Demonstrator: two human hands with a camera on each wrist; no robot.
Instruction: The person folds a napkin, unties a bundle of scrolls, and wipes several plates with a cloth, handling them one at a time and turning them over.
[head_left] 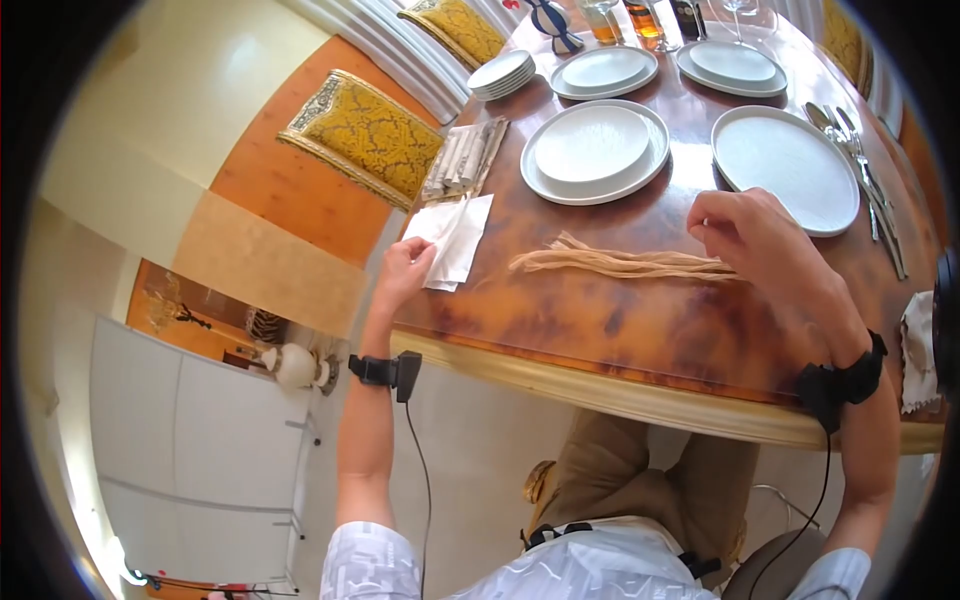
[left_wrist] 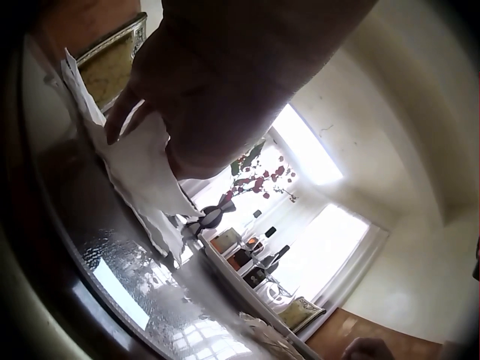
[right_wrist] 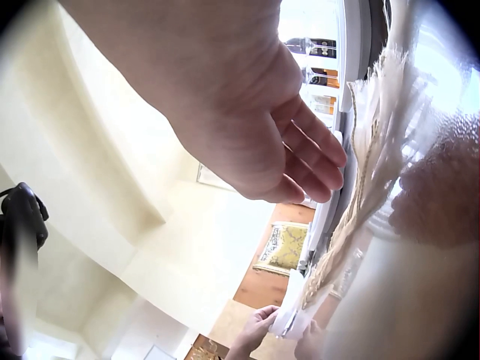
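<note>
My left hand (head_left: 405, 268) pinches the edge of a white napkin (head_left: 457, 245) at the table's left side; in the left wrist view the napkin (left_wrist: 142, 161) hangs from the fingers over the glossy tabletop. A beige gauzy cloth (head_left: 620, 262), gathered into a long strip, lies crosswise near the front edge. Over its right end, beside a bare white plate (head_left: 785, 165), my right hand (head_left: 760, 235) is raised with loosely bent fingers. The right wrist view shows this hand (right_wrist: 247, 127) empty, the frayed cloth (right_wrist: 375, 150) next to it.
Behind the strip stand stacked plates (head_left: 595, 145), with small plates (head_left: 502, 72) farther left. Rolled napkins (head_left: 465, 160) lie beyond the white napkin. Cutlery (head_left: 860, 165) is at the right, near a folded cloth (head_left: 918, 350). Glasses, bottles and a vase (head_left: 553, 25) stand at the back.
</note>
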